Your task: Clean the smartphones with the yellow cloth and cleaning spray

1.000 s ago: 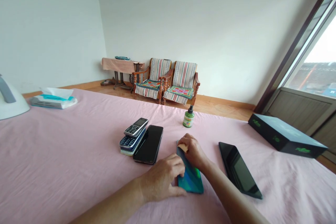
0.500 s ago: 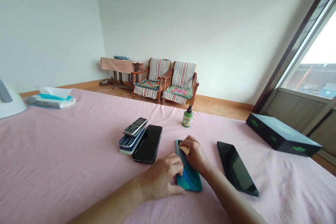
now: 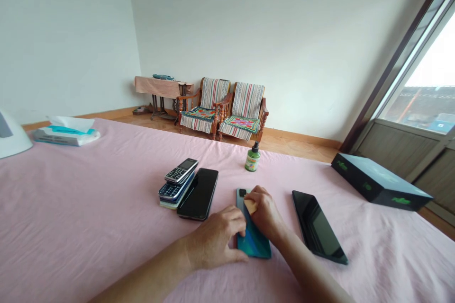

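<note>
Teal phone (image 3: 256,246) flat on pink cloth (image 3: 117,180), back up, dark camera block (image 3: 242,192) at far end, directly in front of wearer. Right hand (image 3: 262,210): fingers curled, pinching small beige piece (image 3: 250,206) against phone's back, just below camera block; material of piece too small to tell. Left hand (image 3: 220,236): thumb spread well away from fingers, fingertips bent onto phone's left edge, thumb low by near left corner; contact under thumb, cannot tell. Left of phone: black phone (image 3: 199,194), screen up, right beside phone stack (image 3: 173,191) with keypad phone (image 3: 181,170) on top. Right, beyond right forearm: tablet (image 3: 316,225), dark screen up. Further out: green bottle (image 3: 252,160) upright, black box (image 3: 380,189) at far right, tissue pack (image 3: 67,136) at far left.
</note>
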Available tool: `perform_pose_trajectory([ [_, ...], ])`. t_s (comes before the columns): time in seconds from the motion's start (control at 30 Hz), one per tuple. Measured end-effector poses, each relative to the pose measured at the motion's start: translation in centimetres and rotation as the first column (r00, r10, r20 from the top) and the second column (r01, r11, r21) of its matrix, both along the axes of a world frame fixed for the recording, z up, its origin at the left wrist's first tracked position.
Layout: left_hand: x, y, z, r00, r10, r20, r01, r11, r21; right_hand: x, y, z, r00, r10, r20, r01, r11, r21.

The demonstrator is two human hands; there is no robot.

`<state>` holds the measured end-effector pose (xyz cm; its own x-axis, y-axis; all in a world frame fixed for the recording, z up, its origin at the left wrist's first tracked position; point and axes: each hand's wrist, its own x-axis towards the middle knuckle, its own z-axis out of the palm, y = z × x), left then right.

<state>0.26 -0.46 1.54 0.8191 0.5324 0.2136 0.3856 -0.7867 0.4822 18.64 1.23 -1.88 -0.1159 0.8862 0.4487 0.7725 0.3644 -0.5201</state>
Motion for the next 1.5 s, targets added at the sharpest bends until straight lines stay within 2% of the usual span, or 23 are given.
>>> perform_pose_trajectory([
  [0.2,-0.1,0.3,-0.4,0.966,0.257,-0.018,-0.257,0.966,0.017,-0.8,0.8,-0.3,0.995,0.097,-0.016,-0.095,0.994,0.061],
  [0.33,-0.3,0.4,-0.9,0.965,0.260,-0.028,-0.260,0.965,0.002,-0.6,2.1,-0.6,0.996,0.082,-0.026,-0.080,0.993,0.083],
  [0.43,-0.4,0.4,-1.0,0.970,0.243,-0.024,-0.244,0.969,-0.029,-0.4,1.8,-0.7,0.993,0.115,-0.036,-0.112,0.990,0.085],
  [0.67,-0.4,0.4,-0.9,0.975,0.221,0.033,-0.216,0.970,-0.108,-0.6,-3.4,0.1,0.964,0.246,-0.098,-0.246,0.969,0.010],
  [0.83,-0.3,0.5,-1.0,0.975,0.213,0.063,-0.206,0.974,-0.099,-0.9,-7.8,0.1,0.956,0.268,-0.117,-0.275,0.960,-0.051],
  [0.93,-0.2,0.5,-1.1,0.974,0.213,0.072,-0.206,0.974,-0.089,-0.8,-8.9,0.2,0.945,0.307,-0.113,-0.316,0.947,-0.064],
  [1.03,-0.2,0.5,-1.1,0.976,0.211,0.060,-0.205,0.975,-0.086,-0.4,-7.7,0.6,0.949,0.297,-0.107,-0.306,0.949,-0.072],
  [1.2,-0.3,0.4,-0.9,0.974,0.221,0.039,-0.216,0.971,-0.106,-0.4,-2.3,0.9,0.974,0.222,-0.041,-0.223,0.975,-0.012],
  [1.27,-0.3,0.4,-0.8,0.974,0.222,0.044,-0.215,0.969,-0.122,-0.7,-1.0,0.7,0.983,0.181,-0.031,-0.181,0.983,0.025],
  [1.33,-0.3,0.4,-0.8,0.974,0.219,0.048,-0.211,0.968,-0.133,-1.0,-0.8,0.5,0.985,0.171,-0.036,-0.170,0.985,0.041],
  [1.5,-0.3,0.4,-0.9,0.975,0.220,0.042,-0.214,0.969,-0.122,-1.0,-2.9,-0.2,0.984,0.166,-0.071,-0.164,0.986,0.031],
])
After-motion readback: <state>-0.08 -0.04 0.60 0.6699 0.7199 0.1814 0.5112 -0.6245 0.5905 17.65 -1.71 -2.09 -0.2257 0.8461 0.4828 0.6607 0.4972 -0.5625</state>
